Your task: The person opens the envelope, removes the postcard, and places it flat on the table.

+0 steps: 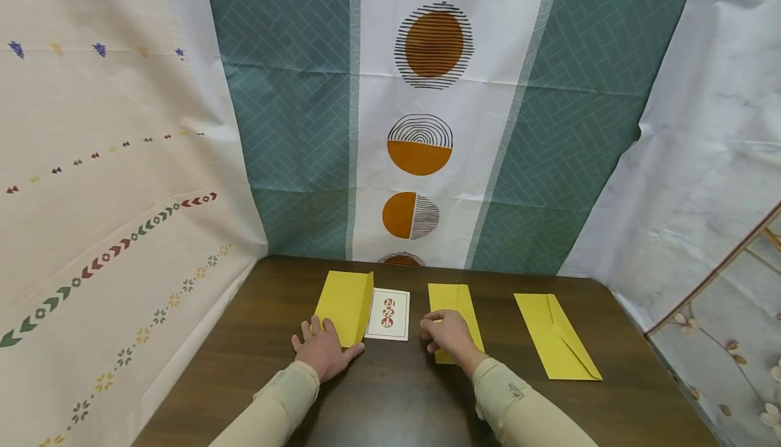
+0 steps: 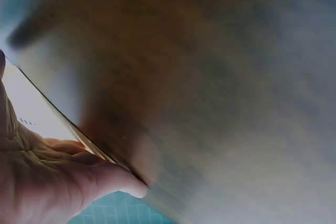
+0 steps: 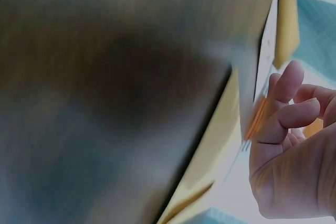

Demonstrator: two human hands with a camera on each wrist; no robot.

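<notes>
My left hand (image 1: pixel 322 352) lies with its fingers spread on the lower left of a yellow envelope (image 1: pixel 345 301) whose right side flap stands raised. The left wrist view shows the thumb (image 2: pixel 113 179) stretched along the table. Right of that envelope lies a white card (image 1: pixel 398 318) with red round characters and a thin border. My right hand (image 1: pixel 450 332) hovers over a second yellow envelope (image 1: pixel 453 294), hiding part of it. In the right wrist view its fingers (image 3: pixel 299 116) are loosely bent with nothing between them.
A third yellow envelope (image 1: pixel 552 332) lies at the right, its seams facing up. All rest on a dark brown wooden table (image 1: pixel 390 399). Patterned cloths (image 1: pixel 293 128) hang behind the table and at both sides.
</notes>
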